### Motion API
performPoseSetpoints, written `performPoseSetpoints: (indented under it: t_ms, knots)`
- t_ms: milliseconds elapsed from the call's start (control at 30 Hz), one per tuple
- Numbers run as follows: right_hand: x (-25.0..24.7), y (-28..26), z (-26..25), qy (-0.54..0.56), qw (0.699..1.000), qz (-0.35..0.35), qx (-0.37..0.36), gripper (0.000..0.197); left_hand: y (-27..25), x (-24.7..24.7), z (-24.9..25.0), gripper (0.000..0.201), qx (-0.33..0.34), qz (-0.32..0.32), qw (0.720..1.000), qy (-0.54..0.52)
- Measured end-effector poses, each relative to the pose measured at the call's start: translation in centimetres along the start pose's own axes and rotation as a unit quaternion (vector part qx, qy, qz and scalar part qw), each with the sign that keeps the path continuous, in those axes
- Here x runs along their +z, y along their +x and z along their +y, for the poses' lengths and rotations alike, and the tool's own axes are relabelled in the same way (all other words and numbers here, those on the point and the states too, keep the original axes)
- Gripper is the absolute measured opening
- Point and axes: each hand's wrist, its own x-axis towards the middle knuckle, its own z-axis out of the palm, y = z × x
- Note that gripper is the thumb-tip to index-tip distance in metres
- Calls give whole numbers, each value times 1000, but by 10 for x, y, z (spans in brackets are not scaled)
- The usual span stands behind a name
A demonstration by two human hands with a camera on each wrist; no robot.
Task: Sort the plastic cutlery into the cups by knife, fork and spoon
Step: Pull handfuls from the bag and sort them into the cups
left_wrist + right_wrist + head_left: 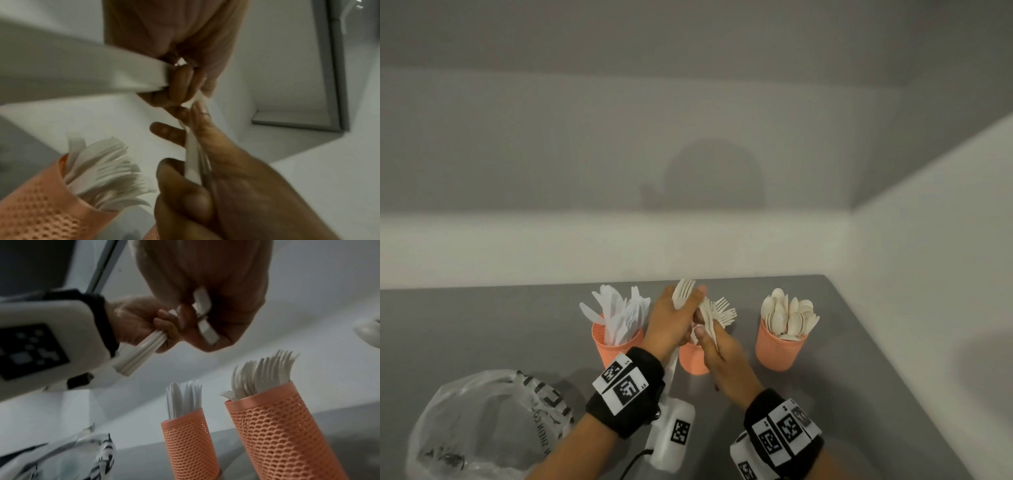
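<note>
Three orange mesh cups stand in a row on the grey table [482, 325]. The left cup [613, 346] holds knives [619, 315], the middle cup [693, 361] forks [727, 310], the right cup [779, 349] spoons [791, 315]. Both hands meet just above the middle cup. My left hand [681, 315] grips a bundle of white forks [683, 293], tines up; the handles [139, 353] stick out below the fist. My right hand [705, 335] pinches a few white fork handles [193, 162] right beside it. The knife cup [189, 443] and fork cup [277, 434] stand below the hands.
A crumpled clear plastic bag [482, 428] lies at the near left of the table. A white wall rises close behind the cups and along the right side. The table's right edge runs just past the spoon cup.
</note>
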Motion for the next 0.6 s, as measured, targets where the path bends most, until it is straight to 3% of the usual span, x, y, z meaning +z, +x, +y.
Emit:
performPoseSetpoints:
  t_ms: [67, 133, 200, 267, 367, 467, 533, 600]
  knots:
    - [-8, -2, -4, 56, 996, -55, 35, 25, -1, -10, 0, 26, -33, -93, 993, -64]
    - [-16, -6, -5, 106, 985, -114, 80, 38, -5, -19, -1, 29, -38, -165, 984, -56]
    - [-22, -9, -4, 121, 974, -159, 103, 46, -9, -20, 4, 23, -38, -178, 983, -35]
    - [-24, -10, -4, 93, 974, -175, 108, 44, -8, -15, 4, 24, -7, -144, 989, -13]
    - [-24, -1, 1, 52, 988, -118, 86, 28, -1, -4, -8, 20, 61, -96, 993, 20]
    - [-31, 8, 3, 79, 993, -39, 83, 20, -7, 10, -16, 14, 84, -104, 991, 26]
    - [-39, 8, -1, 84, 993, -8, 87, 26, -12, 20, -14, 15, 56, -123, 991, -2]
    - [-50, 7, 0, 105, 989, 34, 99, 27, -13, 25, -15, 19, -16, -150, 988, -33]
